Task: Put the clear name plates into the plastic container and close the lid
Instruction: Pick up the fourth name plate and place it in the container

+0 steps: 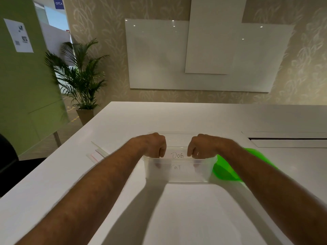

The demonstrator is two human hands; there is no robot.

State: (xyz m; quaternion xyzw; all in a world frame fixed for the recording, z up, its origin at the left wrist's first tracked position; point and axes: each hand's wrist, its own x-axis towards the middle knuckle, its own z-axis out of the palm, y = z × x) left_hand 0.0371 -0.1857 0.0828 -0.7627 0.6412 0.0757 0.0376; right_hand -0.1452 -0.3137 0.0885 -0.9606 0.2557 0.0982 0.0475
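A: Where are the person's hands?

B: Both reach over the clear plastic container (178,171), which stands on the white table (177,209) straight ahead. The left hand (155,145) and the right hand (199,146) hang knuckles-up, fingers curled downward, each pinching the top edge of a clear name plate (177,154) that reads "DOG".

A: So both are clamped on the same plate?

B: Yes, one at each end, with the fingertips dipping behind the container's near wall. The plate stands roughly upright inside the container, its upper edge above the rim.

A: Anything else in the container?

B: Lettering that looks like "AT", perhaps part of a longer word, shows through the near wall lower down. It seems to belong to a second plate (177,167) already inside, though the clear plastic makes its outline hard to read.

A: And the lid?

B: The green lid (224,171) lies on the table just right of the container, touching or nearly touching its right side, partly hidden under the right forearm. The container is open.

A: More plates outside?

B: To the left of the container, partly behind the left forearm, some flat clear pieces (97,152) lie on the table; one shows a thin red edge. Past the table's left corner stands a potted palm (79,76), and a whiteboard (159,55) hangs on the patterned wall
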